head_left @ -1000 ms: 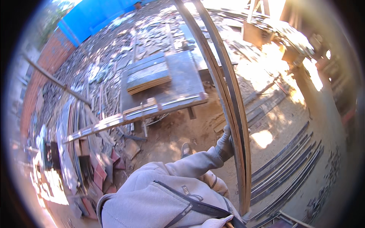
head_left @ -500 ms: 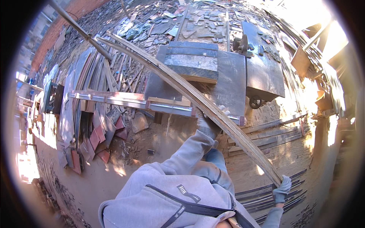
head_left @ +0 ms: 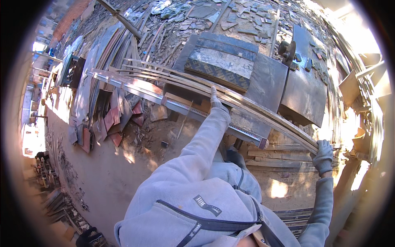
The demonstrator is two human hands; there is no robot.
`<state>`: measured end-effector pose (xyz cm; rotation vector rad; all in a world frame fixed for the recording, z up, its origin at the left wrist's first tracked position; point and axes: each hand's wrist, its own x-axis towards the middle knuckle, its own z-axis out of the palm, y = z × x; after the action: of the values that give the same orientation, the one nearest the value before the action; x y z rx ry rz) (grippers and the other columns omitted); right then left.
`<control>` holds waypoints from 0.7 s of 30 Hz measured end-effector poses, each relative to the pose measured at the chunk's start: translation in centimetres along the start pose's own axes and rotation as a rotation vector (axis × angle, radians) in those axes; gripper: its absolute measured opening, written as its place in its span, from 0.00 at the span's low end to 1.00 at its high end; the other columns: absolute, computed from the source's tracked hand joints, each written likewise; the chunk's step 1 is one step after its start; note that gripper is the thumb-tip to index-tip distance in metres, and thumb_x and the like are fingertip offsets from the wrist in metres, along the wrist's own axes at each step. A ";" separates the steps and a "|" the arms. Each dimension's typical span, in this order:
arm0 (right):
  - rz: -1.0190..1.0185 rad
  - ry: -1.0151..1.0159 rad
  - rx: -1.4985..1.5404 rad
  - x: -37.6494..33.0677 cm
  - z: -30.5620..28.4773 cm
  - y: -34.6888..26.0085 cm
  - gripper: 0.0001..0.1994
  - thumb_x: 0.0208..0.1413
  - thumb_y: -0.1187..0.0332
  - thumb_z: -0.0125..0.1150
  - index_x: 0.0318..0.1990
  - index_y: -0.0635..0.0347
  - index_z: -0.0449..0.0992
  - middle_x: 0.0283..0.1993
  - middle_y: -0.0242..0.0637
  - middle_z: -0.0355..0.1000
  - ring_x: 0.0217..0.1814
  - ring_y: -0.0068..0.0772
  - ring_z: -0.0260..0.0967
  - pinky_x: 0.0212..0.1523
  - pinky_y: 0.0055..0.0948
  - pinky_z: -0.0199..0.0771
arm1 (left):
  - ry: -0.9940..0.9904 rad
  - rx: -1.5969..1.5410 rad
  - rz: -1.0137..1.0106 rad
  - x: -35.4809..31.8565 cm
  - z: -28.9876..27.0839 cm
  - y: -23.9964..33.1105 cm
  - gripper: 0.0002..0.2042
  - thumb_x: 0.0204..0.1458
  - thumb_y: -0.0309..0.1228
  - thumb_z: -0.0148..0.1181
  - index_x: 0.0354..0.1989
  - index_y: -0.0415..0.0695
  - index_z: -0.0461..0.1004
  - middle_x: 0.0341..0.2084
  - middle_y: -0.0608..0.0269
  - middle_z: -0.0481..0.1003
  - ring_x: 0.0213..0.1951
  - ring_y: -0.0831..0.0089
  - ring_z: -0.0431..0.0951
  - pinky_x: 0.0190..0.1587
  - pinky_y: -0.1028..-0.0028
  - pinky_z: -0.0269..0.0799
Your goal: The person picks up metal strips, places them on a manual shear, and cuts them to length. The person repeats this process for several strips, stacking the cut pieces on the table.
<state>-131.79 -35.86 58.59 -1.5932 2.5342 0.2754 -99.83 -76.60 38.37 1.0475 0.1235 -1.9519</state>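
A bundle of long, thin wooden strips [head_left: 284, 124] lies slantwise across the metal worktable [head_left: 269, 76], its far-left ends spread apart. My gloved left hand [head_left: 215, 99] grips the strips near their middle, beside a stack of dark panels [head_left: 222, 59]; some of its fingers are hidden. My gloved right hand [head_left: 324, 153] is closed around the strips' near-right end, past the table's edge. A rail with a white scale [head_left: 242, 132] runs along the table's near side, just below the bundle.
Reddish and grey offcut boards [head_left: 113, 117] lean in a pile at the left. A dark wheel [head_left: 288, 52] stands by a second metal surface [head_left: 306, 92] at the right. Long boards [head_left: 284, 158] lie on the ground below the table. Scraps [head_left: 242, 18] cover the far ground.
The strips have swung from a steep slant to a flatter one, down across the table. My right hand has moved up and forward with their end; my left hand has moved forward too.
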 end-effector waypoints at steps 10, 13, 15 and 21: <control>-0.123 -0.132 0.088 8.9 8.6 -0.4 0.26 0.48 0.58 0.79 0.52 0.53 0.75 0.49 0.46 0.72 0.56 0.51 0.71 0.59 0.47 0.70 | 0.140 0.224 0.011 5.3 -0.6 3.1 0.42 0.57 0.63 0.68 0.71 0.44 0.71 0.67 0.51 0.74 0.63 0.52 0.77 0.70 0.50 0.73; -0.085 -0.246 0.082 11.4 12.1 -1.5 0.25 0.44 0.62 0.79 0.51 0.52 0.77 0.48 0.44 0.75 0.56 0.52 0.72 0.59 0.47 0.72 | 0.375 0.535 -0.117 4.5 -0.6 4.2 0.39 0.59 0.55 0.71 0.71 0.41 0.70 0.66 0.45 0.74 0.62 0.48 0.77 0.69 0.46 0.74; -0.076 -0.292 0.036 12.6 14.4 -2.2 0.22 0.45 0.62 0.78 0.48 0.53 0.78 0.47 0.44 0.76 0.54 0.51 0.74 0.56 0.47 0.75 | 0.157 1.178 -0.345 1.8 -0.5 5.2 0.39 0.55 0.44 0.80 0.69 0.34 0.69 0.57 0.36 0.77 0.61 0.54 0.77 0.59 0.58 0.83; -0.040 -0.139 0.182 12.0 17.9 -3.3 0.27 0.45 0.64 0.74 0.55 0.58 0.78 0.48 0.48 0.77 0.53 0.57 0.76 0.54 0.49 0.78 | -0.964 2.350 1.013 -0.9 1.0 0.4 0.60 0.36 0.47 0.86 0.79 0.44 0.56 0.75 0.52 0.63 0.77 0.49 0.58 0.81 0.51 0.49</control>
<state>-133.69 -43.76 38.34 -1.4998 2.3473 0.1410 -99.88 -76.73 39.75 0.6333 -2.9466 -0.5690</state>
